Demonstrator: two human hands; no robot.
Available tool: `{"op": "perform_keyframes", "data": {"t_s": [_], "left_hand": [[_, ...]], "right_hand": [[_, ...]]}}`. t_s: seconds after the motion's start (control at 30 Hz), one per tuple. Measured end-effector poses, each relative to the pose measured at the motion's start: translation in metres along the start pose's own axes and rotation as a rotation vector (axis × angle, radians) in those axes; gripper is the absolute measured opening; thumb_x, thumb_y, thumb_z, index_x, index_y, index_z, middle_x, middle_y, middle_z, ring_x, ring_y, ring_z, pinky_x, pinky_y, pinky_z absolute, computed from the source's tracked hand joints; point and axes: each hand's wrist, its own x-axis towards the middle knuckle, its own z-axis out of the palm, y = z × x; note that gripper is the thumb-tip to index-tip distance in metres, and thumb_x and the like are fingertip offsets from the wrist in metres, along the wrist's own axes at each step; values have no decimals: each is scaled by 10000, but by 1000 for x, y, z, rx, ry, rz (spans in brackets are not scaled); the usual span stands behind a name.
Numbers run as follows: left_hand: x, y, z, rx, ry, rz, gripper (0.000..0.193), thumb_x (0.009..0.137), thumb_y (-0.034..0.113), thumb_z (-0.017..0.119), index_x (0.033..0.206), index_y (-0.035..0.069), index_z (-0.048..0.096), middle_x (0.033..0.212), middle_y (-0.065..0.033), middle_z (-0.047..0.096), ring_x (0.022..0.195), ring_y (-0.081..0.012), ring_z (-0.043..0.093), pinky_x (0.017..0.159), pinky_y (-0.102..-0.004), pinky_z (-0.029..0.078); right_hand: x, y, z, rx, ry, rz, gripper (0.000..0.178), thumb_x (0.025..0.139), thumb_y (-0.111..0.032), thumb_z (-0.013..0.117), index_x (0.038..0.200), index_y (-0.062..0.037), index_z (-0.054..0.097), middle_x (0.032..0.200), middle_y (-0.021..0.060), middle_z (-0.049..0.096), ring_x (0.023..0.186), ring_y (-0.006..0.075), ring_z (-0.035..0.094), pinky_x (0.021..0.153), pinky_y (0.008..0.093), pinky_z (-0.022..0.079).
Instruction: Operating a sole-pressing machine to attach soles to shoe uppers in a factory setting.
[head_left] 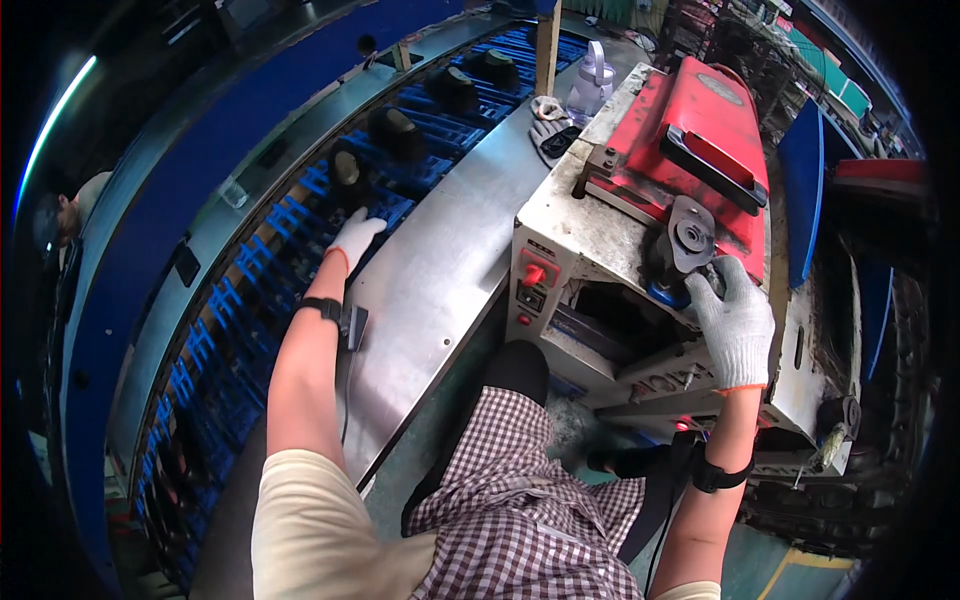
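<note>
Showing, head view: grey-and-black shoe piece (690, 232), at red-lidded machine's (570, 215) near edge, right gloved hand (738, 325) clamped on it, apparently for steadying; left gloved hand (355, 240), at blue-slatted conveyor (285, 217), grip unclear, beside dark shoe (345, 168).

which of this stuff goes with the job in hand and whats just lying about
Seemingly in use:
grey-topped piece, at the right hand
machine with a red cover
blue-slatted conveyor, by the left hand
dark pieces on that conveyor

Apparently just lying about:
lilac bottle
what looks like an unworn glove, near the bottle
</note>
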Motion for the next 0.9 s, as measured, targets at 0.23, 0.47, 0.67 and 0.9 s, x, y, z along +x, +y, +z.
{"op": "perform_keyframes", "data": {"t_s": [0.23,0.47,0.67,0.9], "left_hand": [[-89,1,25,677,72,242,749,976,519,550,1531,24,458,1526,-259,500,1402,-396,489,1185,-452,378],[-122,10,37,725,325,282,574,981,436,537,1416,64,584,1324,-193,654,1258,-371,593,1077,-480,461],[-126,17,42,777,354,287,476,978,355,514,1364,100,630,1258,-182,678,1181,-380,621,1024,-503,478],[-128,15,42,771,368,298,452,991,351,521,1356,111,635,1238,-181,677,1158,-388,625,1007,-508,485]], "right_hand": [[2,0,0,-4,30,-9,408,871,-383,775,1145,-92,692,956,168,755,939,376,719,818,449,552],[-2,0,-2,85,35,-13,404,868,-392,771,1131,-92,704,952,157,762,937,356,729,820,436,556],[-2,4,-4,107,28,-2,416,867,-401,770,1142,-94,704,951,155,765,924,355,732,819,441,558],[-3,10,1,76,48,-28,422,875,-403,766,1159,-99,700,957,165,764,928,362,731,825,450,559]]}}
